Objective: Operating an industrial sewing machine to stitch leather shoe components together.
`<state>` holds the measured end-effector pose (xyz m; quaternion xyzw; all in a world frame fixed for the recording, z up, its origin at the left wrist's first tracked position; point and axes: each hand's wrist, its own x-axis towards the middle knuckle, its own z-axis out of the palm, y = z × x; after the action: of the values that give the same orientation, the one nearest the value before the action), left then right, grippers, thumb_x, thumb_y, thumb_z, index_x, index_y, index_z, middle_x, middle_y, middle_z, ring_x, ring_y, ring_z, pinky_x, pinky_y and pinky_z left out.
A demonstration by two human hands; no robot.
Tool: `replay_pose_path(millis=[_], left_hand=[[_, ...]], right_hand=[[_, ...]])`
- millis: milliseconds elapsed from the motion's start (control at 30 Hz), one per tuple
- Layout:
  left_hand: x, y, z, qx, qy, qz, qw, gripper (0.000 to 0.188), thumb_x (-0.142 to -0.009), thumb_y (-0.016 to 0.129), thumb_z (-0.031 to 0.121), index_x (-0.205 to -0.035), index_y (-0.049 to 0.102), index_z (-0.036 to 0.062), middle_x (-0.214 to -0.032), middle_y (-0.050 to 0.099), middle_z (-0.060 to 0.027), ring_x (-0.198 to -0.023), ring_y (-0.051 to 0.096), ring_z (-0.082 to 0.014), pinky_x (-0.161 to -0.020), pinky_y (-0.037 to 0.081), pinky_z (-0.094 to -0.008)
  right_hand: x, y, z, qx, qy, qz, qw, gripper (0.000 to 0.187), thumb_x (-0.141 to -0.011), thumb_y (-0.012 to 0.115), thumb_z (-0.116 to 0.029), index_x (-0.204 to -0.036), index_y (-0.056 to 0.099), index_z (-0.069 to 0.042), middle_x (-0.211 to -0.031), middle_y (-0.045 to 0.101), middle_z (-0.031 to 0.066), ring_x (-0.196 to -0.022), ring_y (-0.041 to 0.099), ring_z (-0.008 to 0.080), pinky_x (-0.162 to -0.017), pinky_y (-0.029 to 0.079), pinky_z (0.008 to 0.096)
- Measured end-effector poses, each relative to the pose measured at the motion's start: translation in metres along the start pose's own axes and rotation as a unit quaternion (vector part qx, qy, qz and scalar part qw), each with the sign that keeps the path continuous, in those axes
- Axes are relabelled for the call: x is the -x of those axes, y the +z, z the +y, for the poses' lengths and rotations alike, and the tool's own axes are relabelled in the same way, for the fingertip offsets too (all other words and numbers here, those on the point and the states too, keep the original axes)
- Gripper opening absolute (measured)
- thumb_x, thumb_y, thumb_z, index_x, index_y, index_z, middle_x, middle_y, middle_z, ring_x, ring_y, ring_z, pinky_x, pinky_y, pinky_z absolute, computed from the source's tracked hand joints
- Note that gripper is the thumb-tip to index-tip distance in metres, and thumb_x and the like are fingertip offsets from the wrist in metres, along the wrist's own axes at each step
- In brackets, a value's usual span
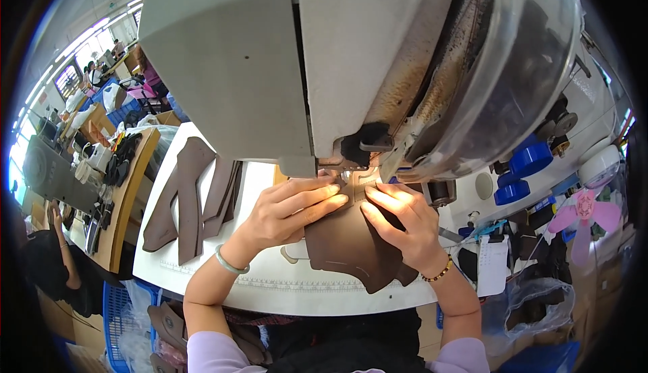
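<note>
A brown leather-like piece lies on the white table under the sewing machine head, its near edge curved and hanging toward me. My left hand grips the piece at its far left edge, fingers close together and fingertips beside the lit needle area. From the other side my right hand holds it, fingertips pressing on its upper face just right of that spot. Both thumbs are mostly hidden. The machine covers the needle itself.
Several brown cut pieces lie on the table left of my hands. Blue thread spools and a pink fan stand to the right. A blue basket is below the table's left side. Another person's arm shows at far left.
</note>
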<state>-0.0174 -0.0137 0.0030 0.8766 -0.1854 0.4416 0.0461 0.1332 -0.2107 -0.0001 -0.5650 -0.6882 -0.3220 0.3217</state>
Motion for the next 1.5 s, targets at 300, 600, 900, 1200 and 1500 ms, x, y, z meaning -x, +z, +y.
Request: replay_pose_path(millis=[300, 600, 900, 1200, 1500], left_hand=[[-0.004, -0.006, -0.001, 0.003, 0.005, 0.014, 1.0, 0.04, -0.066, 0.062, 0.007, -0.106, 0.071, 0.0075, -0.104, 0.067, -0.0044, -0.099, 0.065, -0.0226, -0.072, 0.057, -0.0317], [-0.002, -0.002, -0.004, 0.005, -0.027, -0.002, 1.0, 0.052, -0.06, 0.058, -0.002, -0.109, 0.07, 0.0113, -0.106, 0.065, -0.0019, -0.099, 0.064, -0.0215, -0.076, 0.056, -0.0337], [0.0, 0.0, 0.001, 0.059, -0.081, -0.001, 0.995, 0.058, -0.056, 0.057, -0.008, -0.11, 0.071, 0.0114, -0.106, 0.064, -0.0029, -0.1, 0.063, -0.0237, -0.084, 0.055, -0.0355], [0.003, -0.009, -0.016, 0.149, -0.095, -0.031, 0.984, 0.043, -0.063, 0.069, -0.001, -0.105, 0.072, 0.0088, -0.111, 0.066, -0.0034, -0.104, 0.064, -0.0257, -0.085, 0.055, -0.035], [0.004, -0.003, -0.02, 0.121, -0.013, 0.01, 0.992, 0.04, -0.064, 0.067, -0.001, -0.103, 0.071, 0.0064, -0.11, 0.066, -0.0052, -0.102, 0.064, -0.0267, -0.08, 0.057, -0.0348]], right_hand=[[-0.003, 0.002, -0.001, 0.001, 0.0, -0.002, 1.0, 0.026, -0.077, 0.06, -0.017, -0.1, 0.069, -0.009, -0.11, 0.065, 0.0108, -0.101, 0.062, 0.0266, -0.087, 0.051, 0.0363], [-0.006, 0.004, 0.001, -0.019, 0.028, -0.002, 0.999, 0.024, -0.081, 0.059, -0.012, -0.102, 0.068, -0.012, -0.104, 0.065, 0.0076, -0.096, 0.063, 0.0223, -0.088, 0.05, 0.0363], [-0.003, 0.004, 0.003, -0.022, 0.036, -0.006, 0.999, 0.028, -0.078, 0.059, -0.008, -0.105, 0.068, -0.012, -0.105, 0.065, 0.0082, -0.095, 0.063, 0.0245, -0.09, 0.049, 0.0372], [-0.008, -0.011, 0.003, -0.045, 0.033, -0.053, 0.997, 0.044, -0.068, 0.072, -0.025, -0.11, 0.068, -0.014, -0.122, 0.062, 0.0157, -0.101, 0.065, 0.0267, -0.076, 0.049, 0.0316], [-0.004, -0.009, 0.003, -0.048, 0.029, -0.057, 0.997, 0.042, -0.069, 0.073, -0.024, -0.11, 0.068, -0.013, -0.123, 0.061, 0.0171, -0.099, 0.064, 0.0265, -0.077, 0.048, 0.0324]])
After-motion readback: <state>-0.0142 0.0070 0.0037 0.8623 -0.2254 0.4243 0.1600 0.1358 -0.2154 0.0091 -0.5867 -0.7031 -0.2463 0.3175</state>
